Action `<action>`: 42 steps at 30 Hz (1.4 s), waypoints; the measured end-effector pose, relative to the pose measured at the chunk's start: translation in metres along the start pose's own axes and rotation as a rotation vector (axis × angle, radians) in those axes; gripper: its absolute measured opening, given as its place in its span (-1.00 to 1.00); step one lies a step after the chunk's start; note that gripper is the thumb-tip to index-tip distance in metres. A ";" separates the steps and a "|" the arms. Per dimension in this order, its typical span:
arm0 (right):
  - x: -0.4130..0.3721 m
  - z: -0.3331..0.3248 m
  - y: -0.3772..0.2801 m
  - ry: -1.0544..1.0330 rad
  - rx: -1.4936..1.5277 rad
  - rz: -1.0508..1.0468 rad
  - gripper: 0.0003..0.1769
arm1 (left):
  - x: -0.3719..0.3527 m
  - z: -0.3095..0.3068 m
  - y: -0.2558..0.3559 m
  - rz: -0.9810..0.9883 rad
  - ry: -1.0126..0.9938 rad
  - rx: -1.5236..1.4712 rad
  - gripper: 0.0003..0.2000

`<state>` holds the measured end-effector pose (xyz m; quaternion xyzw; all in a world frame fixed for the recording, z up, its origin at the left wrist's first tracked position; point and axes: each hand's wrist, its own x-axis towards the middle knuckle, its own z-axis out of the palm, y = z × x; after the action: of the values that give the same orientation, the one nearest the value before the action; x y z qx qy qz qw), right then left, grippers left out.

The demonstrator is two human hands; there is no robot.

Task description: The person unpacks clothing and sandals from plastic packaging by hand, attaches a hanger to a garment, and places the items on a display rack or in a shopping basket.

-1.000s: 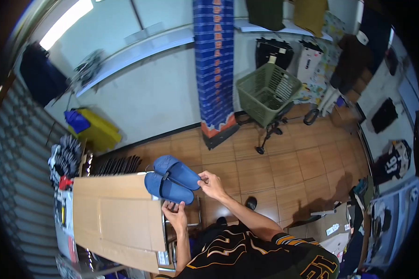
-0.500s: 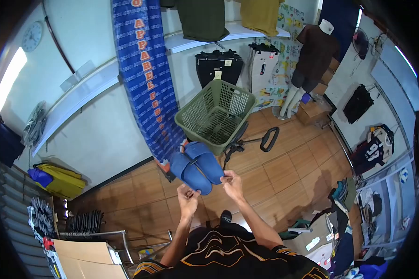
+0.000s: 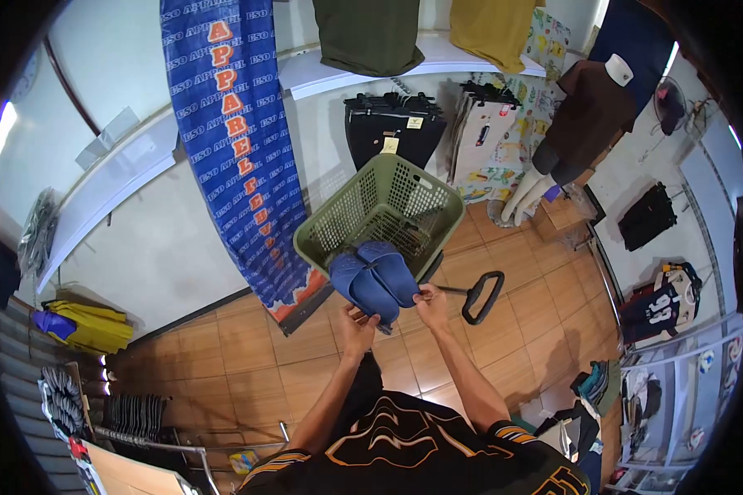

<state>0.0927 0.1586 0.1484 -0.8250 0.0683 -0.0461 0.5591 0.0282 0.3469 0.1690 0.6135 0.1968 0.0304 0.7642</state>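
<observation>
Side by side in front of me is a pair of blue slide sandals (image 3: 367, 285), toes pointing away over the near rim of a green shopping basket (image 3: 439, 198). The heel of the left sandal is pinched between the thumb and fingers of my left hand (image 3: 357, 332). At the heel of the right sandal, my right hand (image 3: 433, 308) grips in the same way. The sandals overlap the basket's near corner in this view and hide part of it. Inside the basket, the slatted bottom shows.
A black pull handle (image 3: 483, 299) reaches right from the basket. Beyond it hang black shorts (image 3: 395, 128) and a tall blue banner (image 3: 231, 124). A dressed mannequin (image 3: 582, 115) stands at the back right. A clothes rail (image 3: 153, 441) is at lower left, and folded clothes (image 3: 582, 425) lie at lower right.
The sandals and both hands have moved forward and a little right, so the toes now reach over the basket. The basket looks nearer, and the whole view has shifted.
</observation>
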 end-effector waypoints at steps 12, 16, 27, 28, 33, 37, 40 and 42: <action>0.158 0.019 0.026 -0.072 -0.349 0.116 -0.73 | 0.157 0.050 -0.039 -0.122 0.003 0.322 -0.31; 0.205 0.019 0.029 -0.214 -0.304 0.406 -0.64 | 0.199 0.070 -0.066 -0.265 -0.038 0.340 -0.29; 0.353 0.050 0.130 -0.420 -0.395 0.557 -0.65 | 0.328 0.134 -0.176 -0.503 0.080 0.428 -0.22; 0.364 0.054 0.139 -0.453 -0.447 0.554 -0.68 | 0.336 0.137 -0.180 -0.546 0.100 0.445 -0.21; 0.399 0.074 0.191 -0.524 -0.563 0.478 -0.68 | 0.395 0.122 -0.325 -0.669 0.292 -0.098 -0.19; 0.409 0.087 0.226 -0.485 -0.508 0.584 -0.67 | 0.411 0.110 -0.390 -0.720 0.190 -0.020 -0.21; 0.411 0.096 0.243 -0.430 -0.444 0.666 -0.60 | 0.387 0.148 -0.309 -0.821 0.253 0.070 -0.33; 0.413 0.099 0.267 -0.474 -0.411 0.685 -0.56 | 0.395 0.173 -0.238 -0.876 0.321 0.064 -0.40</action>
<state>0.4993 0.0842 -0.1364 -0.8364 0.2149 0.3458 0.3670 0.4038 0.2417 -0.1316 0.4836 0.5538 -0.2066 0.6456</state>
